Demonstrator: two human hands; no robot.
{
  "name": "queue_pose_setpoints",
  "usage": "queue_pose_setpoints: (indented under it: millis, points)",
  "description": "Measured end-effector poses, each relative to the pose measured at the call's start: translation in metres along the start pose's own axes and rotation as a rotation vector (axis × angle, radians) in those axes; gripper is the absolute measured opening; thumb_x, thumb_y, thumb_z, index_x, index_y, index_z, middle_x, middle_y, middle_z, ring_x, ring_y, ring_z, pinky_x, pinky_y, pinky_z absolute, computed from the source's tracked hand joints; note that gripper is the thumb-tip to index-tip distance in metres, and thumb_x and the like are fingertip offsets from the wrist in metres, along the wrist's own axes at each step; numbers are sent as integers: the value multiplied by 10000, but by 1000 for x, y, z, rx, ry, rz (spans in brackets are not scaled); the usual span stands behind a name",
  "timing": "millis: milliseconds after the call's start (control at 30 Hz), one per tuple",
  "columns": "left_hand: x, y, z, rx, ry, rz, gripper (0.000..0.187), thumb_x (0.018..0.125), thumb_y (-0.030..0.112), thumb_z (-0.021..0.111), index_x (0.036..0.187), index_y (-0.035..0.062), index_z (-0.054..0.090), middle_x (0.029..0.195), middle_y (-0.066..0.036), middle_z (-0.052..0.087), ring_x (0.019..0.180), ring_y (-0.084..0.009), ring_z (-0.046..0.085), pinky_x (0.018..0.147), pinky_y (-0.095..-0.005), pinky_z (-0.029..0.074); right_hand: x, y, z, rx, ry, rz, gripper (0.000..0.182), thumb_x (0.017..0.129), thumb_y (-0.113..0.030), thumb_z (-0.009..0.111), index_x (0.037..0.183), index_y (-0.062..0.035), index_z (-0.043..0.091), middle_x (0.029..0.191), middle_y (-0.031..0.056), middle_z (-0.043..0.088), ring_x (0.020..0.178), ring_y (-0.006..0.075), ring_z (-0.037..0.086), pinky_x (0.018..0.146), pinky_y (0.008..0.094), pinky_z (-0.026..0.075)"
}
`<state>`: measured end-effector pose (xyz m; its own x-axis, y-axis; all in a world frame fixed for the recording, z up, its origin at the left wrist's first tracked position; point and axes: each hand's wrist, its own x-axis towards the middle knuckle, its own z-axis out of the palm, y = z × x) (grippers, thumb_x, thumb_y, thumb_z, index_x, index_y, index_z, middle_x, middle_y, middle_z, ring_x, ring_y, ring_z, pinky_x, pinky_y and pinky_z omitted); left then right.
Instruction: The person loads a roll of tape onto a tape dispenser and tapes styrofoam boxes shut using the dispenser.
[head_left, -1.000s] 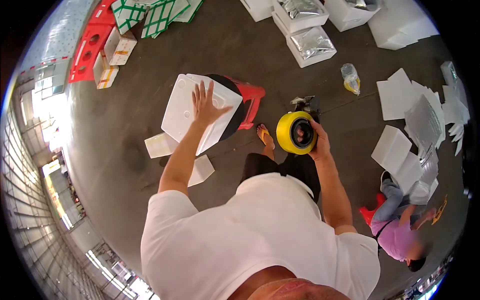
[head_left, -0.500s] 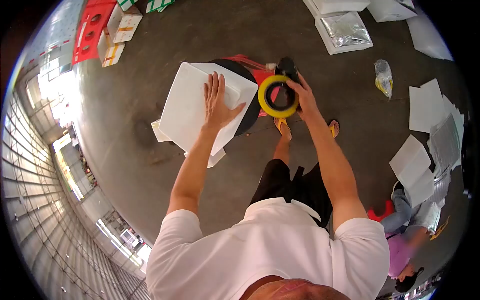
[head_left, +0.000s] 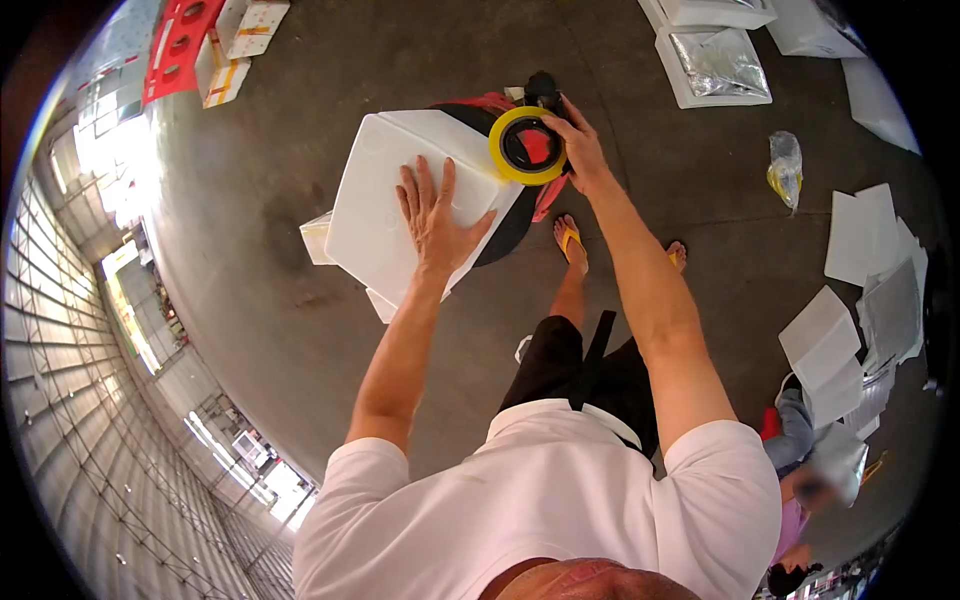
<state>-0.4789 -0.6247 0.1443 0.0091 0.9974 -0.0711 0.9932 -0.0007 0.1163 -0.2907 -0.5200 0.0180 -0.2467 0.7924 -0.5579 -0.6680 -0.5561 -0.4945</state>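
Plastic bag (head_left: 785, 172) on dark floor (head_left: 685, 140)

Box (head_left: 375, 205) part-hidden behind left fingers (head_left: 426, 186)

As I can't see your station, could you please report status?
Left hand spread on white box. Right hand holding yellow tape dispenser near box's edge. No obstruction visible.

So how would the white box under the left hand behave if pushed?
Probably light for its size: the box looks like foam. Likely stiff, given its flat faces and straight edges. It might tip, as it seems to overhang the black disc, though the left hand is spread on it.
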Motion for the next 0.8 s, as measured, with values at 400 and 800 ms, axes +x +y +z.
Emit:
queue_pose_setpoints:
  millis: [400,800]
  points:
    - [-5,-3,11,22,46,44,989,638,364,800,1479,169,319,1546,-241,169,1414,-491,116,1128,-602,118,-15,-3,-10,54,-80,-48,597,859,-117,658,1413,-73,438,1242,112,587,1087,187,588,959,293,463]
    - [-5,-13,9,0,35,67,974,636,401,796,1465,167,342,1543,-240,175,1415,-486,120,1133,-594,115,-71,-21,-8,12,-41,190,524,865,-146,656,1351,-64,478,1119,62,604,1003,156,601,860,283,514]
